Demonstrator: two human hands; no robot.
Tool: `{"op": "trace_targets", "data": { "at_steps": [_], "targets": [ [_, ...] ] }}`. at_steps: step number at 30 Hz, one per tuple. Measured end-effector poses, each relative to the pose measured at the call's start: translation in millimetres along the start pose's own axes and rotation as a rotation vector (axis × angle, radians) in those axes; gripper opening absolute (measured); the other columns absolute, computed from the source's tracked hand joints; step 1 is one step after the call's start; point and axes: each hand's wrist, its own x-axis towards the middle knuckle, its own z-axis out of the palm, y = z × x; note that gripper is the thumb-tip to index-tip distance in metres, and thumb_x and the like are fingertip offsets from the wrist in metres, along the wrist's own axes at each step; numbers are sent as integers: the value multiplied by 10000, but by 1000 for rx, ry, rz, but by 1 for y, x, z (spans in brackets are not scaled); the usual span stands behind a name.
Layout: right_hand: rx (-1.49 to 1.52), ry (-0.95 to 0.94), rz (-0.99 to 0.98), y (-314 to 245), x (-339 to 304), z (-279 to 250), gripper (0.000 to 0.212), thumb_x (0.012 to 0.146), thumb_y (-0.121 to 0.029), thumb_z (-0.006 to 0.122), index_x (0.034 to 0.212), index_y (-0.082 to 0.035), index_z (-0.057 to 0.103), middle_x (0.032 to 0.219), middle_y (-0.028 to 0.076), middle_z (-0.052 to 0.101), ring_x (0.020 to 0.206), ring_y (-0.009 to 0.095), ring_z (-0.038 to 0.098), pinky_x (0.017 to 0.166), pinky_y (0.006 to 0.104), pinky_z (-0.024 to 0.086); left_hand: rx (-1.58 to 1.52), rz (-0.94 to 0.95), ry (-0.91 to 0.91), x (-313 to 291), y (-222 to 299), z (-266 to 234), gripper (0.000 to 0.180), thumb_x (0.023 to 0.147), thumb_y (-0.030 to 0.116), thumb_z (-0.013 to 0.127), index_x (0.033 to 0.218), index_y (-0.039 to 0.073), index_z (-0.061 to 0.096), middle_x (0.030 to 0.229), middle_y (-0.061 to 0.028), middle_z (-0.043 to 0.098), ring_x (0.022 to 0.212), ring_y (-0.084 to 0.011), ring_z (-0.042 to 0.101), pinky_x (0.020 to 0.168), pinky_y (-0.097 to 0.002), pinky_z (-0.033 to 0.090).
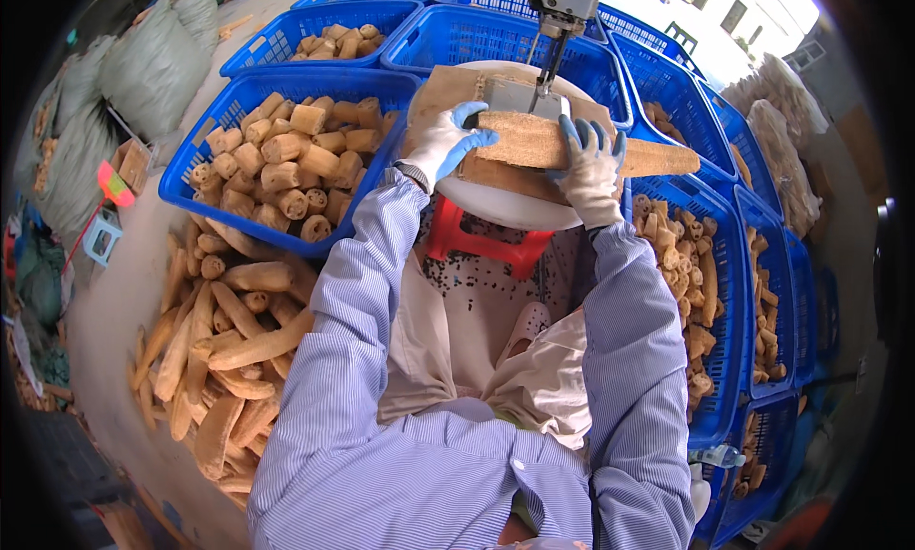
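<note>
The dried loofah (522, 145) lies over the brown work board (438, 94), on the near side of the machine head's (564, 5) lower bar. Its long axis runs left to right, crosswise to the wearer. The left hand (448, 144) pinches the left end between thumb and fingers. The right hand (595, 167), nearer the bar, clasps the loofah farther along; the tapered end projects rightward beyond this grip

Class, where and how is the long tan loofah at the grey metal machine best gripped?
Hold the loofah near its broad left end with the left hand and near its middle with the right hand, probably from the near side: it lies crosswise, tapers rightward, and the machine head stands beyond it.
</note>
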Motion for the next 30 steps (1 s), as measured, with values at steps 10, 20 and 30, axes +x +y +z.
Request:
{"op": "trace_targets", "data": {
  "at_steps": [10,20,30],
  "targets": [
    [-12,79,0,2,5,7,957,641,-383,887,1484,-245,456,1379,111,537,1333,324,469,1180,632,196,-211,173,70,26,-41,15,788,888,305,786,1526,71,388,1440,-144,543,1303,-238,534,1091,-344,431],
    [22,39,-48,14,32,14,1028,585,-453,908,1484,-232,460,1312,115,568,1261,325,516,1174,592,251,115,510,290,67,-87,31,528,931,-38,586,1425,126,495,1087,-133,608,878,-219,602,805,-352,507],
    [-187,-293,55,11,64,1,1021,634,-691,812,1489,-261,459,1303,95,597,1240,331,556,1029,488,445,284,446,451,72,-64,34,337,985,36,504,1296,141,581,1004,-136,645,889,-228,625,818,-343,503]
  ]
}}
